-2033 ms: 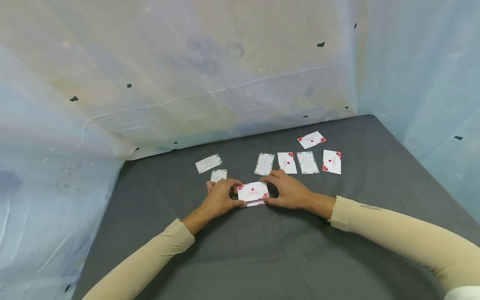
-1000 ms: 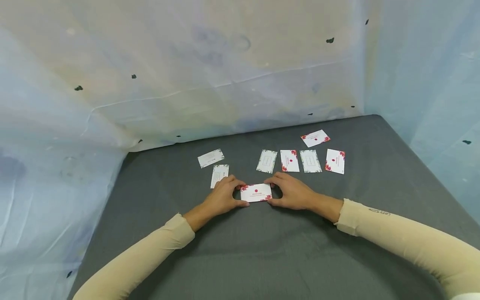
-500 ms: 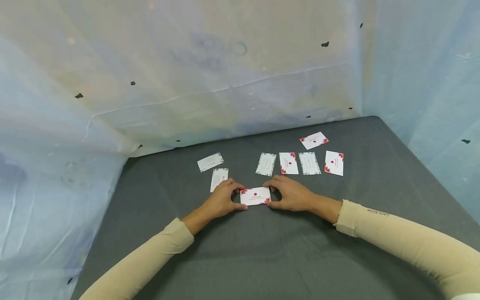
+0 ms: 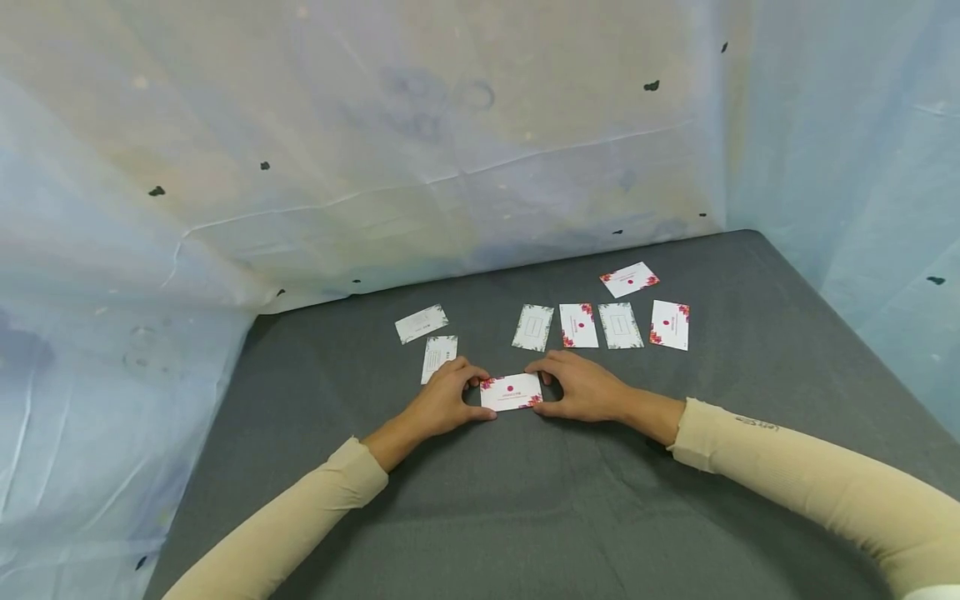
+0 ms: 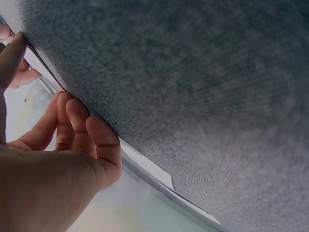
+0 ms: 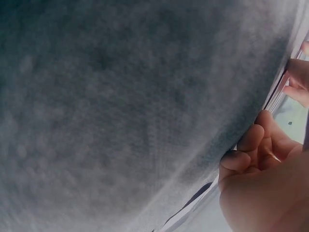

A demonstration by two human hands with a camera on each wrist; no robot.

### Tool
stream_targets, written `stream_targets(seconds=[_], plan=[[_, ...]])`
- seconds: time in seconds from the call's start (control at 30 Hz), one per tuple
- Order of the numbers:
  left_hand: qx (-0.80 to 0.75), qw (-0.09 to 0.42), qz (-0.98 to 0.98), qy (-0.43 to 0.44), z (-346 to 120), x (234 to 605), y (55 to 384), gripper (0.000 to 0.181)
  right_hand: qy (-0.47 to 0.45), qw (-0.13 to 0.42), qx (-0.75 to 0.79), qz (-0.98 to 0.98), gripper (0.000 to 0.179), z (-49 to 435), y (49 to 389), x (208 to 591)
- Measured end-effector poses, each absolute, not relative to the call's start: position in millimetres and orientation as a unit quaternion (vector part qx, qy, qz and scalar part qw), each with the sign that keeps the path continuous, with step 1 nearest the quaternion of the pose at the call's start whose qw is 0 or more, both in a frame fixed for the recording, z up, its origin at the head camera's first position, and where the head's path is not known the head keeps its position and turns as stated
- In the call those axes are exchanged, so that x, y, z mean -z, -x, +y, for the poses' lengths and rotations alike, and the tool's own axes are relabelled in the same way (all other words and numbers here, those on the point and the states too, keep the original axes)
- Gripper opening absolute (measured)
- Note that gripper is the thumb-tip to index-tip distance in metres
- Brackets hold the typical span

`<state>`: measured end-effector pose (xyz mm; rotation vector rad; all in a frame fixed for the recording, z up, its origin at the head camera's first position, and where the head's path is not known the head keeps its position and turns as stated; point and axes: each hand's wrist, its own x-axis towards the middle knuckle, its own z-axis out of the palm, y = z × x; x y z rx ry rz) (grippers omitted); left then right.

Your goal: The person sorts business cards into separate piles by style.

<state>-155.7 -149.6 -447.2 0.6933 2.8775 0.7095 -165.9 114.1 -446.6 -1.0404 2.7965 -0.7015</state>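
Note:
A white business card (image 4: 511, 392) with red floral corners and a red dot lies flat in front of me. My left hand (image 4: 444, 398) grips its left end between thumb and fingers. At the other end, my right hand (image 4: 581, 388) holds it the same way. Whether more cards lie under it is hidden from above. Just beyond the left fingers is a card with green leaf corners and printed lines (image 4: 438, 358), partly covered by that hand. In the wrist views, the left hand (image 5: 72, 145) and right hand (image 6: 265, 164) have their fingertips down at the grey cloth.
Several other cards lie farther back on the grey-clothed table (image 4: 480, 500): a leaf-bordered one (image 4: 421, 324) at left, then a row with a leaf-framed card (image 4: 533, 327) and a red-flowered card (image 4: 670, 325). A tilted card (image 4: 629, 279) sits behind them. Pale sheeting (image 4: 450, 125) hangs around.
Two seconds ago a second red-flowered card's edge showed below the held one; by one second ago they lined up as one. Since then the hands have stayed nearly still.

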Motion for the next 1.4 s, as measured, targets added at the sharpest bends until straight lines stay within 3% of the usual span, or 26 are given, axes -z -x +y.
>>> stream_targets(seconds=[1.4], plan=[[-0.239, 0.046, 0.943, -0.229, -149.2, 447.3, 156.0, 0.05, 0.33, 0.04, 0.241, 0.912, 0.045, 115.6, 168.1, 447.7]])
